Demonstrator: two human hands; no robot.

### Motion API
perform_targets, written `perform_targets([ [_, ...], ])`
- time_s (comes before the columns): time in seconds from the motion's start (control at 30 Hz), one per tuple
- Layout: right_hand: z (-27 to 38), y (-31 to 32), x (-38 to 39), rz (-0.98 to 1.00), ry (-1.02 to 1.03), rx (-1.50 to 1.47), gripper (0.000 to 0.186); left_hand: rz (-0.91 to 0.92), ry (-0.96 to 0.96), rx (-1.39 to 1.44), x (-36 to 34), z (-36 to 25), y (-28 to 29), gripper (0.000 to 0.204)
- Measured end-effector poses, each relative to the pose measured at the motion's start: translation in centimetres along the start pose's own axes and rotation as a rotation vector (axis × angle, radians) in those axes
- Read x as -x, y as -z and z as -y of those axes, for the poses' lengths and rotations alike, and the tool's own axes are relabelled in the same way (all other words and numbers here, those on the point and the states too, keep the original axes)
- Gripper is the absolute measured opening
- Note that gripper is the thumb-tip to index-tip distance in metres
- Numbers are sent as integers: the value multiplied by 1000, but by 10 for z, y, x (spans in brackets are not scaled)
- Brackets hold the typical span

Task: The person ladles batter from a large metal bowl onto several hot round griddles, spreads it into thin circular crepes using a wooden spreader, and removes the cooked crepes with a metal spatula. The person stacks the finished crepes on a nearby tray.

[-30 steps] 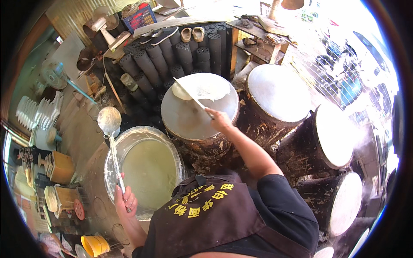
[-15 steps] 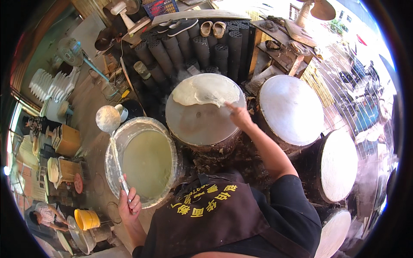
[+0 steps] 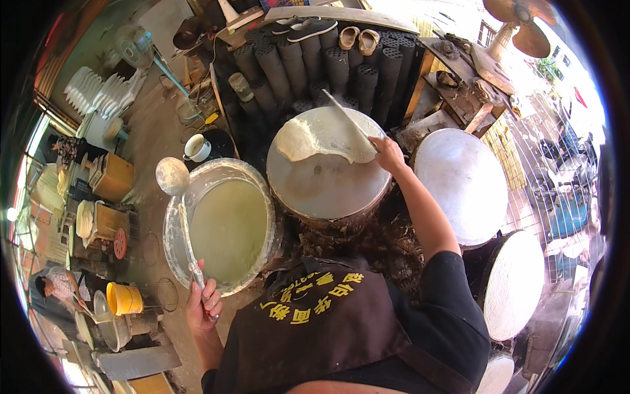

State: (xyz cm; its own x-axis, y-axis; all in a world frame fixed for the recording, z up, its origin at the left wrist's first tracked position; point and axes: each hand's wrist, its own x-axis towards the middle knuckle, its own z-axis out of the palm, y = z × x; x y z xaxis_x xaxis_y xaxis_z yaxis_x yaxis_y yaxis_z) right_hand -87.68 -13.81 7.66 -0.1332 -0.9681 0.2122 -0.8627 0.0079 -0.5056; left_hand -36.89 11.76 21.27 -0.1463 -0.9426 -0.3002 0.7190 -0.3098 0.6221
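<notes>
My left hand (image 3: 205, 305) is closed around the handle of a long-handled ladle (image 3: 173, 176), its round bowl raised beside the rim of a large basin (image 3: 172, 226) of pale yellowish-green liquid (image 3: 230, 226). My right hand (image 3: 388, 154) is closed on the near end of a long thin flat stick (image 3: 348, 120), which slants across a round drum top (image 3: 318, 190). A thin pale sheet with a ragged near edge (image 3: 315, 146) covers the far part of that top. The stick lies over the sheet's right side; whether they touch I cannot tell.
More round tops, one pale (image 3: 461, 187) and one white (image 3: 515, 285), stand along my right. Stacked black perforated cylinders (image 3: 279, 69) are behind the drum, with shoes (image 3: 314, 29) above them. A white mug (image 3: 197, 148) stands beyond the basin. Another person (image 3: 65, 285) is far left.
My right hand has moved up and right from the sheet's ragged edge; the stick now shows slanting from it. The ladle stays raised in my left hand. The whole view has shifted slightly.
</notes>
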Motion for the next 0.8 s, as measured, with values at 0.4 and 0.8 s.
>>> perform_targets([
  [0.4, -7, -17, -25, 74, 126, -155, 45, -84, -49, 29, 9, 18, 3, 50],
  [0.8, -7, -13, -39, 197, 272, -175, 32, -113, -44, 91, 9, 31, -3, 48],
])
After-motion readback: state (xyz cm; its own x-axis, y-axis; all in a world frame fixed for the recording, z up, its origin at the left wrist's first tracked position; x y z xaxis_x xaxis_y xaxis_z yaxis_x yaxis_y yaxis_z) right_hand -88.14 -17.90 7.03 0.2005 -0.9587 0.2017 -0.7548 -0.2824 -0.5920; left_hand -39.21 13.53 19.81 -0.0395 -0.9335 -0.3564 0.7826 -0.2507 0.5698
